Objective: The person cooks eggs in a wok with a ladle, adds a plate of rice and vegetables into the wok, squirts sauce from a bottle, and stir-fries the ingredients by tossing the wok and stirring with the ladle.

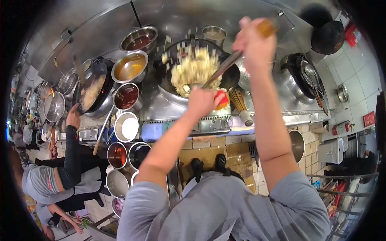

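Observation:
A black wok [231, 76] stands on the range in front of me. Pale chopped food [197, 64] is in the air above it, blurred by motion. My left hand [202, 103] is closed at the wok's near edge. A red and yellow pad [221, 99] sticks out beside its fingers, and the grip itself is partly hidden. My right hand [257, 46] is raised, its fingers wrapped round the upper end of a long wok ladle [225, 68]. The ladle's metal shaft slants down to the near side of the wok, and its head is partly covered by food.
Steel bowls of sauce [130, 67] and a white-filled pot [126, 127] stand left. A bamboo brush [240, 105] lies right of the wok. Another wok [295, 78] is farther right. At left, a co-worker's hand [73, 117] holds a wok of food [92, 94].

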A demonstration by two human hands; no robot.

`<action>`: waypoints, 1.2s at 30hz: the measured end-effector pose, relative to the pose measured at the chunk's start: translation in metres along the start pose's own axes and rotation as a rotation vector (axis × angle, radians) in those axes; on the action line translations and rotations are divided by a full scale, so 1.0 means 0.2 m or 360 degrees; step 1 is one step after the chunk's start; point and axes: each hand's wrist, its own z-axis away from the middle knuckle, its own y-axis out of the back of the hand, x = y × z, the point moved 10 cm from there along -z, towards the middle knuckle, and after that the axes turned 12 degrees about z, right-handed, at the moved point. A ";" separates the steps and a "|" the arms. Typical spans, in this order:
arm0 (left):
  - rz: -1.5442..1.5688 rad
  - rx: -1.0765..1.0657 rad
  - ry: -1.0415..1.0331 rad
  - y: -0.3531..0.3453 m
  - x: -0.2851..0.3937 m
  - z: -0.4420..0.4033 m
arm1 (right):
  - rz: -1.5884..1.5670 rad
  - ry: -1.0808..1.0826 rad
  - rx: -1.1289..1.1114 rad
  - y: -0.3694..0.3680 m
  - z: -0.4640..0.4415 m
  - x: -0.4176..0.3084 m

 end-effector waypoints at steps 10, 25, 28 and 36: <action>0.0041 -0.0282 0.0197 0.11 0.20 0.12 | -0.0153 -0.0098 -0.0264 0.06 -0.06 -0.07; -0.0049 -0.0310 0.0125 0.01 0.09 -0.03 | -0.0175 0.0066 -0.0096 0.04 -0.01 -0.09; -0.0089 0.0021 0.0144 -0.36 -0.13 0.24 | -0.0187 0.0122 -0.0036 -0.04 0.06 0.43; 0.0007 -0.0337 0.0167 0.14 0.28 0.09 | -0.0120 -0.0078 -0.0280 0.02 -0.04 -0.08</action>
